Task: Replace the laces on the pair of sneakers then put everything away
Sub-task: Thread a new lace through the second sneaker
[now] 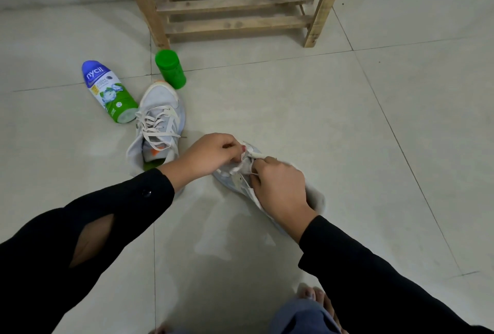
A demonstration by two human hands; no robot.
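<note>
Two white sneakers lie on the tiled floor. The left sneaker (160,122) stands laced with off-white laces, its toe pointing away from me. The right sneaker (312,194) lies under my hands, mostly hidden by them. My left hand (213,154) pinches a piece of white lace (247,146) near the shoe's toe end. My right hand (280,189) grips the lace over the eyelets in the shoe's middle. Both arms wear black sleeves.
A blue, white and green powder bottle (109,90) lies on its side left of the laced sneaker. A green jar (171,69) stands beyond that shoe's toe. A wooden slatted rack (235,5) stands at the back. My bare feet (318,299) show at the bottom.
</note>
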